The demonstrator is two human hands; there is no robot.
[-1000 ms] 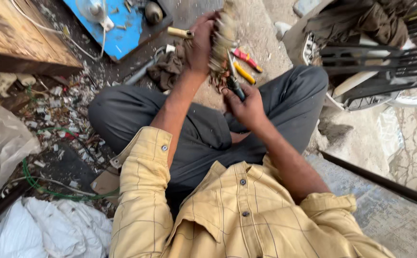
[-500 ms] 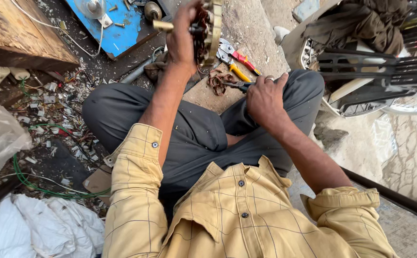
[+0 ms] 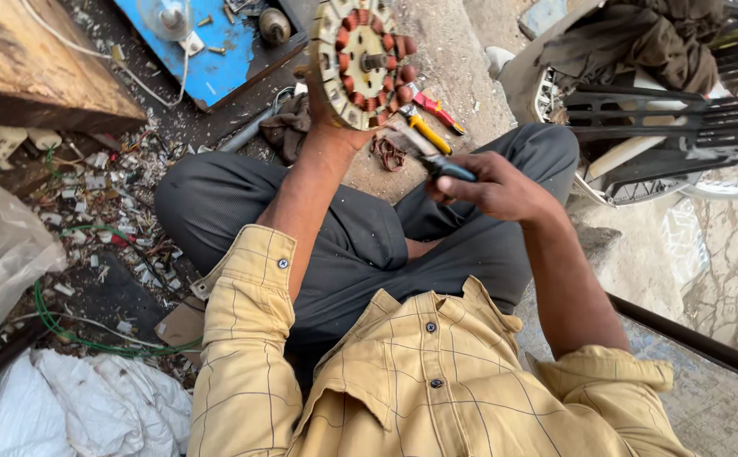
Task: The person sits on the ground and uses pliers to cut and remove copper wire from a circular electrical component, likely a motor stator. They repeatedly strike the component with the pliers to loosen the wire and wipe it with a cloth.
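I sit cross-legged on the ground. My left hand (image 3: 322,101) grips a round motor stator (image 3: 359,61) from behind and holds it upright, its face with copper windings turned toward me. My right hand (image 3: 492,188) is closed around a dark-handled tool (image 3: 435,156), whose metal tip reaches up to the lower rim of the stator. A small bundle of cut copper wire (image 3: 388,152) lies on the ground between my knees.
Yellow-handled pliers (image 3: 424,129) and red-handled pliers (image 3: 438,112) lie beyond my knees. A blue tray (image 3: 217,63) with small parts sits at the top, a wooden board (image 3: 22,63) at top left. Wire scraps, green cable (image 3: 56,322), white cloth and fan guards (image 3: 674,118) surround me.
My left hand turned the stator from edge-on to face-on and held it up. My right hand left the ground near the pliers, and its tool now meets the stator.
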